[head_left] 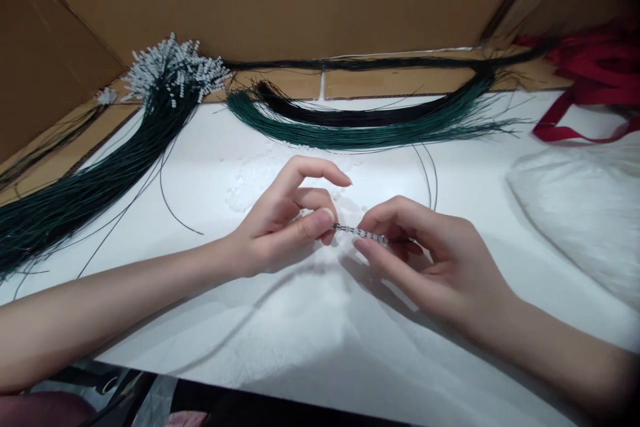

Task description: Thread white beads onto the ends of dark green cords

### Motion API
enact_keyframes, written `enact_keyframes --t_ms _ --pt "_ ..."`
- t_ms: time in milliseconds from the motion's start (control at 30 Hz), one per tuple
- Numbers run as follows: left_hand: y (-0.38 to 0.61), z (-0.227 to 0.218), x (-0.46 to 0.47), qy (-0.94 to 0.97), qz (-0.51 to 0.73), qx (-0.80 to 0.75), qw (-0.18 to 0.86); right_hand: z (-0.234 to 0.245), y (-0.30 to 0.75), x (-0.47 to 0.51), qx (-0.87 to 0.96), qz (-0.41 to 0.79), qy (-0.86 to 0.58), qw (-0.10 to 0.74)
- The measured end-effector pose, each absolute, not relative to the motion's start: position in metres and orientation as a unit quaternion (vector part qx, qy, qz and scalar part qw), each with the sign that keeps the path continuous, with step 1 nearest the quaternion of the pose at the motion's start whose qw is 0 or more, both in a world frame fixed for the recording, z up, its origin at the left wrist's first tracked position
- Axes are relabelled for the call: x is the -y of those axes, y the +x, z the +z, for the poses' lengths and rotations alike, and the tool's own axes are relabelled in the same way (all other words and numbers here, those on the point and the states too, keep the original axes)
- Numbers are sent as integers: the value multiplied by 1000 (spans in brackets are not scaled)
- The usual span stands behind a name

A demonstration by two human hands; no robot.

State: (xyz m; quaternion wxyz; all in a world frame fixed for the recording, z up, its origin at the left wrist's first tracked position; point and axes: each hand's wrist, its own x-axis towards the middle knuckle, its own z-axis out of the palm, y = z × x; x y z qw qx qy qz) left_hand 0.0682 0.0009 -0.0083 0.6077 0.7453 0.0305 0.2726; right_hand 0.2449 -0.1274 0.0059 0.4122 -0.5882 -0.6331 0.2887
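My left hand [287,220] and my right hand [430,260] meet over the white table [310,320]. Between them runs a thin dark wire strung with small clear beads [361,233]. Thumb and fingers of the left hand pinch the wire's left end, with the index finger raised. The right hand pinches the beaded stretch at its right end, and the wire loops away behind it [429,177]. Loose clear beads [250,180] lie scattered on the table just beyond the left hand.
A thick bundle of dark green wires with white beaded ends [173,73] lies at the left. More green and black wire bundles [370,123] curve across the back. A clear plastic bag [585,213] sits at the right, red ribbon [585,100] behind it. Cardboard walls surround the table.
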Motion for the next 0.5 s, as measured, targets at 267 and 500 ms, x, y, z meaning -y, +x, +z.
enact_keyframes --t_ms 267,500 --pt "69 -5 -4 802 274 -2 530 7 244 127 642 262 -583 422" --pt "70 -4 -3 851 318 16 417 8 244 129 645 273 -580 416"
